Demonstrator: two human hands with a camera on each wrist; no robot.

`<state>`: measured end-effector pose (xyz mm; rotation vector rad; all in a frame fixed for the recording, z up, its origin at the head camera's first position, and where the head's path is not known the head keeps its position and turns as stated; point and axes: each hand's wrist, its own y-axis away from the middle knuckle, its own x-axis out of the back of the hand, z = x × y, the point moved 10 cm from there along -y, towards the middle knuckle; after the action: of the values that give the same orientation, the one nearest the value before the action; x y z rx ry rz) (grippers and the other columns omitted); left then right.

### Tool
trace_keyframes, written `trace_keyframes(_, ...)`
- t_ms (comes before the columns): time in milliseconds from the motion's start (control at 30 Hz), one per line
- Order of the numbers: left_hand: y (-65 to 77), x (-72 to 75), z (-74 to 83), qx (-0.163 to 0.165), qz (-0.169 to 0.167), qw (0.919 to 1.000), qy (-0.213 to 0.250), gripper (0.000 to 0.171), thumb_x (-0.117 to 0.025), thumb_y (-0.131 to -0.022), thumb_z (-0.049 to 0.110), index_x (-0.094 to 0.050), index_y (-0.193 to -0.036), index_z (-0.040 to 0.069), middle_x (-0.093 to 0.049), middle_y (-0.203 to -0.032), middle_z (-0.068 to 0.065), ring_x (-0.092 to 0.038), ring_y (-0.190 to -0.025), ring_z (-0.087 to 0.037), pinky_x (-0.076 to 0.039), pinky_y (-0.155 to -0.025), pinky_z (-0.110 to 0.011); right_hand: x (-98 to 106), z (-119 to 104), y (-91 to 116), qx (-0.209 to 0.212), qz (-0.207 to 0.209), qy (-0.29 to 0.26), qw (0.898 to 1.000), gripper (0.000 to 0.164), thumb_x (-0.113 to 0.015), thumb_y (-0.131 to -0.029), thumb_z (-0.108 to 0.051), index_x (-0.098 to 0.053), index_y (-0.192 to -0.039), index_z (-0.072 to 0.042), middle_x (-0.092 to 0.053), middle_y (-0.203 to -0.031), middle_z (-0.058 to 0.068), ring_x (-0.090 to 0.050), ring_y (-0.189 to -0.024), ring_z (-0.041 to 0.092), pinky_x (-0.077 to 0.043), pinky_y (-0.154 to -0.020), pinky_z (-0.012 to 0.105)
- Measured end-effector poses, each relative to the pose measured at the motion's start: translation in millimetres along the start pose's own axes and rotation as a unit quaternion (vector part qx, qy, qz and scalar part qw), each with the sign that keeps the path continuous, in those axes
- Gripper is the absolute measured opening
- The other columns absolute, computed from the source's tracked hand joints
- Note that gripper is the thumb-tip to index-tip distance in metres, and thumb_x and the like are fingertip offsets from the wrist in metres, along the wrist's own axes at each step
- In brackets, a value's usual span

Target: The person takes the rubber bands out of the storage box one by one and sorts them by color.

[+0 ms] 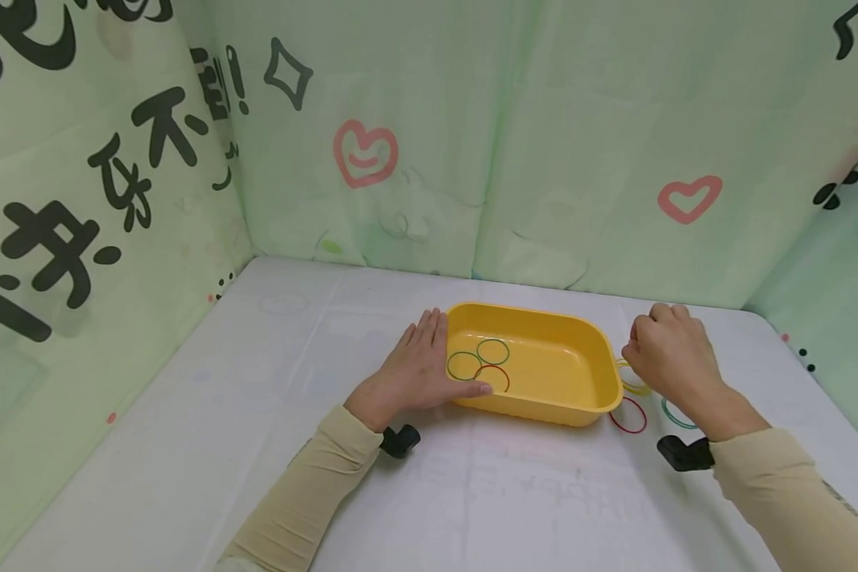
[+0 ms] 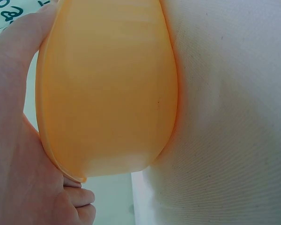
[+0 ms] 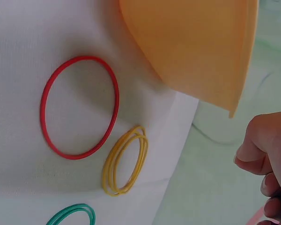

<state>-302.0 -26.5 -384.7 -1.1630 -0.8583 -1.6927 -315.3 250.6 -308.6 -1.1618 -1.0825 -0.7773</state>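
A yellow plastic basin (image 1: 543,409) sits on the table, with two green rubber bands (image 1: 493,351) and one red rubber band (image 1: 496,368) inside. My left hand (image 1: 418,365) rests against its left end, fingers straight along the rim and thumb spread over the front rim. To the right of the basin, my right hand (image 1: 672,349) hovers with fingers curled and thumb tucked in; no held thing shows. Lying below that hand are a red rubber band (image 3: 43,105), yellow rubber bands (image 3: 113,164) and green rubber bands (image 3: 68,211).
The white table (image 1: 293,413) ends at a pale green curtain (image 1: 436,230) with printed hearts and black characters. More curtain stands at the left and right sides. Each wrist carries a black mount (image 1: 400,442).
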Motion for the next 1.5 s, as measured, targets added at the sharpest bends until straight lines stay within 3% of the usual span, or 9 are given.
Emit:
trace_keyframes(167,0.1,0.4,-0.5,-0.001,0.002,1.0000,-0.003,0.126,-0.048,-0.080,0.085,-0.001,-0.157,-0.003,-0.002,-0.167,-0.019,-0.003,-0.156,-0.028,-0.009,-0.127,-0.044,3.8,-11.5,-2.6,0.021,0.015,-0.013,1.000,0.009,-0.069,-0.078,-0.003,-0.067,-0.077,0.005,-0.054,-0.077,0.015,-0.044,-0.080,0.034,-0.039,-0.065,0.040)
trace_keyframes(500,-1.6,-0.6,-1.7,0.000,0.001,1.0000,-0.002,0.127,-0.048,-0.079,0.086,0.000,-0.157,-0.002,-0.001,-0.167,-0.018,-0.002,-0.156,-0.027,-0.009,-0.127,-0.043,0.6,-32.4,-9.1,0.037,0.006,-0.018,0.999,0.009,-0.068,-0.081,-0.003,-0.065,-0.077,0.004,-0.052,-0.078,0.014,-0.043,-0.080,0.032,-0.038,-0.066,0.039)
trace_keyframes(967,-2.2,-1.1,-2.1,0.006,-0.002,1.0000,0.001,0.128,-0.049,-0.078,0.086,0.002,-0.158,-0.001,0.000,-0.167,-0.017,-0.001,-0.156,-0.027,-0.008,-0.127,-0.043,-7.9,-54.3,-18.4,0.034,-0.021,-0.030,0.999,0.009,-0.066,-0.081,-0.005,-0.067,-0.081,0.004,-0.053,-0.080,0.014,-0.043,-0.081,0.031,-0.038,-0.069,0.039)
trace_keyframes(1500,-3.2,-0.7,-1.9,0.006,0.000,0.9999,0.009,0.129,-0.050,-0.078,0.086,0.001,-0.158,-0.001,0.000,-0.167,-0.016,-0.001,-0.156,-0.027,-0.007,-0.127,-0.043,-13.0,-86.1,-22.3,0.069,0.010,-0.038,0.997,0.008,-0.070,-0.080,-0.004,-0.065,-0.076,0.001,-0.052,-0.078,0.012,-0.045,-0.079,0.030,-0.039,-0.068,0.037)
